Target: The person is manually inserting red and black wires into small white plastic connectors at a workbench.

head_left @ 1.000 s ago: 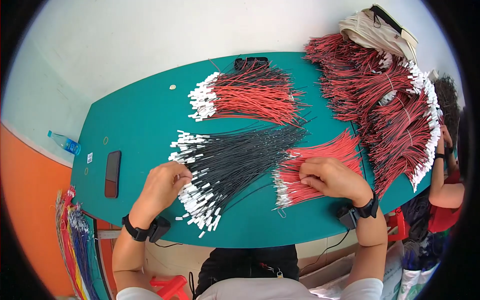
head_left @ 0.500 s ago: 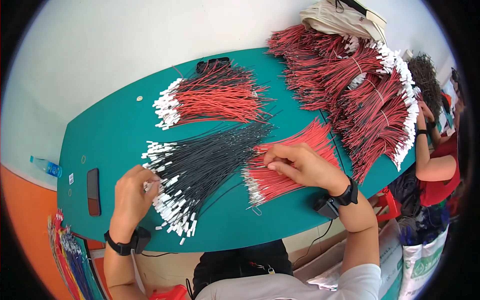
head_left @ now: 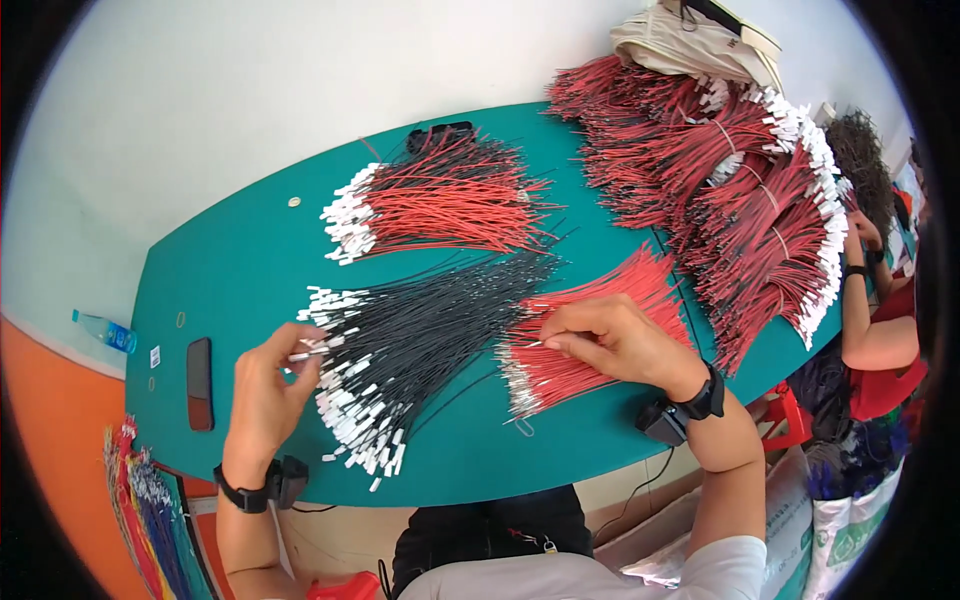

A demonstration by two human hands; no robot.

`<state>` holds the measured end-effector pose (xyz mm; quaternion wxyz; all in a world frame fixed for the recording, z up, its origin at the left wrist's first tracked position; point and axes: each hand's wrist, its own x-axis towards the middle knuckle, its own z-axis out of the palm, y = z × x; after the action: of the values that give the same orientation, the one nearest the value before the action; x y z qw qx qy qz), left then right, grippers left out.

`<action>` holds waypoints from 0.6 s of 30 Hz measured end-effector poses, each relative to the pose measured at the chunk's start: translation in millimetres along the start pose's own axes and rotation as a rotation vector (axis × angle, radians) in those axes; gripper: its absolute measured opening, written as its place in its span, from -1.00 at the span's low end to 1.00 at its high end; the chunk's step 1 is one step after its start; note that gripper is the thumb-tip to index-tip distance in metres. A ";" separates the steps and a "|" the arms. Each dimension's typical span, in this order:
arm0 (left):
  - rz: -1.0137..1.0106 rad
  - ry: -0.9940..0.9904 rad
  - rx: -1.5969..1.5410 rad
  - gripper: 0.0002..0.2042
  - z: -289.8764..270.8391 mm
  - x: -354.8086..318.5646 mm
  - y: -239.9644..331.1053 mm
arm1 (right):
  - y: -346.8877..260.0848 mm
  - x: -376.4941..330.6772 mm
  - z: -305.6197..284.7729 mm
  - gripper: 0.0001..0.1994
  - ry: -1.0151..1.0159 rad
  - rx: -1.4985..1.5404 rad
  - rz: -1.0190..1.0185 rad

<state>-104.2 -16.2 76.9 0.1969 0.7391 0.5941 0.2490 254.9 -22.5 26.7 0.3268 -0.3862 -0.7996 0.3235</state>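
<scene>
My left hand (head_left: 268, 388) is at the left edge of a fanned pile of black wires (head_left: 425, 325) with white connectors on their left ends. Its thumb and index finger pinch one white connector (head_left: 312, 351). Over a smaller pile of red wires (head_left: 648, 282) with bare silvery ends, my right hand (head_left: 625, 345) has thumb and index finger closed together. A thin pale tip, apparently a red wire's end, pokes out from these fingers; the rest of it is hidden. Behind the black pile lies a bundle of red-and-black wires (head_left: 450, 212) joined to white connectors.
Tied red-and-black bundles (head_left: 700, 190) heap up at the table's right, with a beige bag (head_left: 690, 48) behind. A phone (head_left: 200, 385) and a plastic bottle (head_left: 105, 331) lie at the left. Another person's arm (head_left: 878, 338) reaches in at the far right.
The white connector in my left fingers shows more plainly, with the fingertips slightly higher. My right fingertips have shifted a little, and a pale tip now shows at them. The whole view has shifted slightly.
</scene>
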 end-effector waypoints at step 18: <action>-0.173 -0.146 -0.246 -0.81 -5.7 -12.3 -31.5 | 0.4 -0.9 1.7 -0.92 0.010 -0.038 -0.020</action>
<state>-134.3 -21.5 61.3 0.3492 0.6716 0.6047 0.2476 254.1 -23.5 25.1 0.3267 -0.3858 -0.8079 0.3030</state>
